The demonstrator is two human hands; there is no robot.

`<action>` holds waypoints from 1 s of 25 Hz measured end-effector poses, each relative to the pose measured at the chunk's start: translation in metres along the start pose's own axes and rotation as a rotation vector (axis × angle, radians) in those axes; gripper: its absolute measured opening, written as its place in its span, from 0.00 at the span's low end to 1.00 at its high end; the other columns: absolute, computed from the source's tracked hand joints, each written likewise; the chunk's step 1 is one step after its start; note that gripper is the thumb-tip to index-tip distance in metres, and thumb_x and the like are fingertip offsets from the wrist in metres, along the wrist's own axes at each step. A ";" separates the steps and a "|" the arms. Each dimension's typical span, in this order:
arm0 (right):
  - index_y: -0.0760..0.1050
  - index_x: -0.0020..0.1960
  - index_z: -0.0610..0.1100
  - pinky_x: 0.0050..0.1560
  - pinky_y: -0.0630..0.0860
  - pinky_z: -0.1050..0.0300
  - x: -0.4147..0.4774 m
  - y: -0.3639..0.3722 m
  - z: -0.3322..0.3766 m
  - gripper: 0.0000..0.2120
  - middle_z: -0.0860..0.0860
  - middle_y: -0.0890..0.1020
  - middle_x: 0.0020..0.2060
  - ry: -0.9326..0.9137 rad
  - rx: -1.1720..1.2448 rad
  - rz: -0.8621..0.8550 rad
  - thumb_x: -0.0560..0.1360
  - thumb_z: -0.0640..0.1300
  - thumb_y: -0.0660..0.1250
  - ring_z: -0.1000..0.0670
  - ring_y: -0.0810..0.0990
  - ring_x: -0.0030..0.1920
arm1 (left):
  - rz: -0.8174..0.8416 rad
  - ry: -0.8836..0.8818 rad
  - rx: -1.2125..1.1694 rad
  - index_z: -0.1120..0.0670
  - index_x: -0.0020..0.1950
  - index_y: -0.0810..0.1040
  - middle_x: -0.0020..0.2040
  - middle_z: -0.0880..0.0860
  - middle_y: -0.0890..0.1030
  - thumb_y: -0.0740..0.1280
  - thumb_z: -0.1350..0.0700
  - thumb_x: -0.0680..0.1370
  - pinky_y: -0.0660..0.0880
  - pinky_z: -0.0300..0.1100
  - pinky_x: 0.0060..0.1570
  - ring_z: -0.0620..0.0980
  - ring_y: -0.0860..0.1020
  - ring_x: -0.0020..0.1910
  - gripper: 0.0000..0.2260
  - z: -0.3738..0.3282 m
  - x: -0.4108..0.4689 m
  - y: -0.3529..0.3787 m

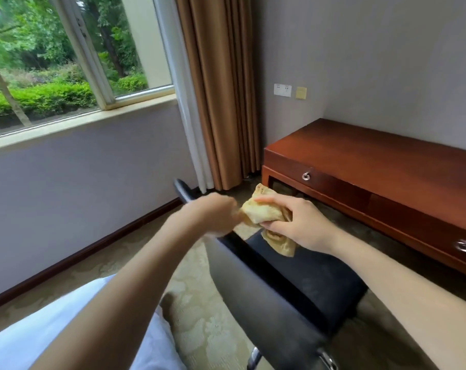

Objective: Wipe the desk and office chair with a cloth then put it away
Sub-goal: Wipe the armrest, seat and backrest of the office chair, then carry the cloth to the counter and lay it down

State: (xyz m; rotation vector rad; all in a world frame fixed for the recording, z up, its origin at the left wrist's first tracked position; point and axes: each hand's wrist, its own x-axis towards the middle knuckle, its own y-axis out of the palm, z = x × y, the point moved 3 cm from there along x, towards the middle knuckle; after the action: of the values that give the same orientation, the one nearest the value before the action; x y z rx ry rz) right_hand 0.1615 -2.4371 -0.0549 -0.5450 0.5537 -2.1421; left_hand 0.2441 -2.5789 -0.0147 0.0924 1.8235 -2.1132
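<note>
Both hands [255, 217] grip the yellow cloth [263, 209].

Both forearms of the person are bare from the elbow down to the wrist, with no sleeve on them. The left hand [213, 216] is a little blurred, and no ring or watch shows on it. The right hand [297, 222] is sharper; its wrist is also bare, without bracelet or watch. At the lower left of the view there is a pale blue-grey cloth garment [39, 332], smooth and plain, with no pattern or print visible.
</note>
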 end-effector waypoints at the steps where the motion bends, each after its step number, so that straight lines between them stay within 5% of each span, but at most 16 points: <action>1: 0.74 0.63 0.57 0.51 0.67 0.79 -0.018 -0.024 -0.001 0.22 0.61 0.77 0.57 -0.004 0.005 -0.050 0.72 0.42 0.72 0.65 0.75 0.55 | -0.082 0.067 0.022 0.59 0.59 0.72 0.54 0.57 0.76 0.52 0.55 0.83 0.71 0.46 0.47 0.57 0.76 0.51 0.13 -0.029 0.001 -0.017; 5: 0.75 0.61 0.57 0.53 0.68 0.77 -0.110 -0.131 -0.012 0.22 0.65 0.77 0.57 0.036 0.019 -0.253 0.70 0.43 0.74 0.67 0.74 0.58 | -0.271 0.135 -0.833 0.59 0.51 0.74 0.49 0.57 0.79 0.54 0.49 0.82 0.73 0.50 0.49 0.56 0.76 0.47 0.16 -0.162 0.009 -0.054; 9: 0.72 0.63 0.60 0.58 0.73 0.67 -0.223 -0.238 -0.034 0.25 0.57 0.76 0.60 0.170 -0.044 -0.509 0.71 0.43 0.73 0.60 0.75 0.59 | -0.056 0.513 -1.452 0.52 0.59 0.75 0.55 0.50 0.81 0.60 0.52 0.81 0.74 0.31 0.47 0.45 0.79 0.54 0.10 -0.325 0.014 -0.089; 11: 0.70 0.67 0.58 0.61 0.72 0.60 -0.282 -0.278 -0.045 0.28 0.56 0.75 0.62 0.228 -0.084 -0.668 0.71 0.41 0.73 0.58 0.74 0.61 | -0.033 0.660 -1.506 0.51 0.59 0.75 0.54 0.48 0.82 0.64 0.50 0.79 0.75 0.35 0.48 0.43 0.80 0.52 0.10 -0.404 0.011 -0.107; 15: 0.67 0.66 0.66 0.59 0.72 0.67 -0.400 -0.332 -0.062 0.31 0.65 0.73 0.62 0.308 -0.109 -0.895 0.71 0.44 0.73 0.66 0.72 0.61 | -0.056 0.863 -1.455 0.54 0.53 0.76 0.46 0.49 0.81 0.65 0.59 0.78 0.78 0.40 0.49 0.45 0.80 0.46 0.05 -0.544 0.012 -0.131; 19: 0.66 0.65 0.70 0.60 0.72 0.60 -0.535 -0.384 -0.078 0.27 0.61 0.78 0.57 0.517 -0.145 -1.135 0.69 0.56 0.70 0.59 0.76 0.60 | 0.111 1.188 -1.319 0.62 0.51 0.75 0.42 0.52 0.76 0.62 0.65 0.78 0.73 0.42 0.47 0.46 0.75 0.43 0.03 -0.679 0.021 -0.154; 23: 0.74 0.64 0.56 0.63 0.70 0.56 -0.639 -0.448 -0.086 0.24 0.61 0.77 0.55 0.792 -0.751 -1.444 0.69 0.57 0.68 0.57 0.75 0.59 | 0.459 1.592 -1.135 0.62 0.48 0.75 0.41 0.52 0.77 0.64 0.63 0.79 0.74 0.41 0.45 0.47 0.77 0.42 0.03 -0.814 0.014 -0.176; 25: 0.74 0.61 0.58 0.60 0.70 0.60 -0.660 -0.480 -0.100 0.24 0.61 0.77 0.57 0.804 -0.586 -1.405 0.67 0.62 0.67 0.60 0.75 0.59 | 0.592 1.786 -1.010 0.60 0.50 0.77 0.44 0.52 0.79 0.64 0.63 0.78 0.76 0.39 0.44 0.47 0.79 0.44 0.03 -0.873 0.003 -0.190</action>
State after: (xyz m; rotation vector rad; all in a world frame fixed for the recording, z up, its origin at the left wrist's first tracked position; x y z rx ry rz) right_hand 0.1755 -1.6177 0.0091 -0.3593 1.6184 -3.5777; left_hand 0.0317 -1.7116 0.0150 2.3240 2.6552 -0.0963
